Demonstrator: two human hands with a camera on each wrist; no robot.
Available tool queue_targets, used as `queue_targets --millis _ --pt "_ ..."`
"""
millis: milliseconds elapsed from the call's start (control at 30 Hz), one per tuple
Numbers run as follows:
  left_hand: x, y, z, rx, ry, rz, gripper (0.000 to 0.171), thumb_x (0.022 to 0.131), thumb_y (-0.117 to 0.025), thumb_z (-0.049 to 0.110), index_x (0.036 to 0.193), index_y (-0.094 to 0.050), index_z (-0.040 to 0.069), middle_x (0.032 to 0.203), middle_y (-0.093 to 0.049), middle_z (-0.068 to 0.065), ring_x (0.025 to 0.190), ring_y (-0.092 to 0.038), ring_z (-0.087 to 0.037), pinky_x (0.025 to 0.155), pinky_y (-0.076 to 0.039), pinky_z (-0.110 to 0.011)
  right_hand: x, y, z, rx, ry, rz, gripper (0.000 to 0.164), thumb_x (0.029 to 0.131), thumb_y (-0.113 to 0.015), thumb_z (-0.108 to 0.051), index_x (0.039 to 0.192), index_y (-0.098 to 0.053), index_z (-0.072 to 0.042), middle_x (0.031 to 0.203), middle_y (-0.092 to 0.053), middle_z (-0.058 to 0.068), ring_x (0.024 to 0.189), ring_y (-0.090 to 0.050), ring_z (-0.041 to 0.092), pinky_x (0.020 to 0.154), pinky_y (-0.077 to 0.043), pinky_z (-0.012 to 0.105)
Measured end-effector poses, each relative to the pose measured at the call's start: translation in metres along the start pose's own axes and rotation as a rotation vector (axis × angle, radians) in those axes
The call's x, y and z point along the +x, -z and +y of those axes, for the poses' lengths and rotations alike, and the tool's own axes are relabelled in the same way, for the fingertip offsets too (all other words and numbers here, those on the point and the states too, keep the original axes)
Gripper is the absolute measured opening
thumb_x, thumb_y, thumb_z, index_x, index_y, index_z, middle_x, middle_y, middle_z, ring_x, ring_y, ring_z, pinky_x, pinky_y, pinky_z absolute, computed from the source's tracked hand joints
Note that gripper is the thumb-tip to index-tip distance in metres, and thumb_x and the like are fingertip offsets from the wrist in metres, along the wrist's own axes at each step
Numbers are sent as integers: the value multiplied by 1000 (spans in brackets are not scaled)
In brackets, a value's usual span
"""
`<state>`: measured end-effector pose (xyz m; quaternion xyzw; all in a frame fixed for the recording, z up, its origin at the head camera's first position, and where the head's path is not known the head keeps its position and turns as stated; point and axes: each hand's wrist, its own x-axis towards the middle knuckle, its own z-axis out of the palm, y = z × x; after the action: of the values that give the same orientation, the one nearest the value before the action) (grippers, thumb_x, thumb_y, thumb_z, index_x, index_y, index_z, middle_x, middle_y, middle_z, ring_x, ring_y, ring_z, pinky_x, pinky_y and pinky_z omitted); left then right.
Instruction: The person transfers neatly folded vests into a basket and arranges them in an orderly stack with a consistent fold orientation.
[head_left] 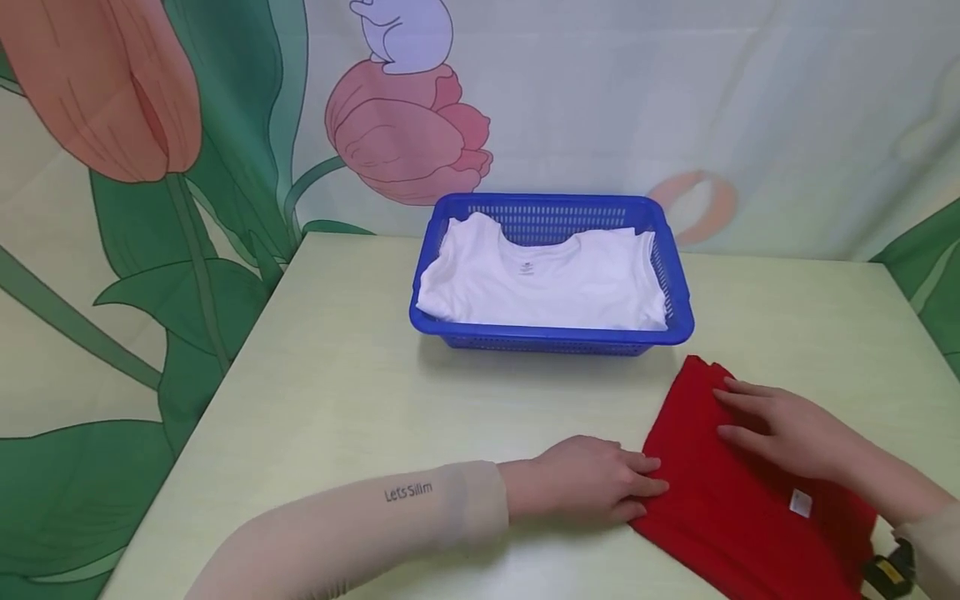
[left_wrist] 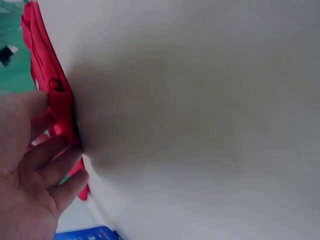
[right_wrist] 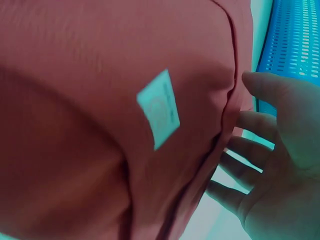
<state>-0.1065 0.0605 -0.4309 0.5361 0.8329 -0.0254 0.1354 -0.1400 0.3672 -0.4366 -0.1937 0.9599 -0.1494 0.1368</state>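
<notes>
A folded red garment [head_left: 738, 500] with a small white label [head_left: 800, 502] lies on the right part of the table, its near end cut off by the head view. My left hand [head_left: 588, 475] is at its left edge. In the left wrist view, the thumb and fingers of that hand [left_wrist: 35, 160] pinch the edge of the red cloth [left_wrist: 62, 112]. Over the upper right of the garment, my right hand [head_left: 795, 429] rests with fingers spread. Seen from the right wrist, the fairly straight fingers of this hand [right_wrist: 280, 135] touch the garment's folded rim, near the label [right_wrist: 161, 110].
Behind the hands stands a blue plastic basket [head_left: 551, 335] holding a folded white shirt [head_left: 547, 287]. The pale table [head_left: 337, 367] ends at a curtain [head_left: 600, 108] printed with tulips. A dark strap with a yellow mark [head_left: 890, 571] shows at my right wrist.
</notes>
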Motion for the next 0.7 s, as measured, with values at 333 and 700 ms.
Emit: queue_targets --millis 333,700 --pt "-4 -1 35 130 -21 26 53 104 -64 51 153 -60 32 147 -65 12 133 -60 1 104 -48 -13 15 -3 -16 -1 77 -19 70 92 -84 -37 150 -61 -6 158 -51 26 141 -49 55 97 -59 62" --pt "1 -1 47 60 -93 -3 50 104 -64 51 151 -62 33 139 -67 16 120 -64 7 96 -48 -8 18 -3 -33 -6 153 -26 68 91 -85 -41 149 -65 -12 160 -53 18 147 -46 49 100 -57 62"
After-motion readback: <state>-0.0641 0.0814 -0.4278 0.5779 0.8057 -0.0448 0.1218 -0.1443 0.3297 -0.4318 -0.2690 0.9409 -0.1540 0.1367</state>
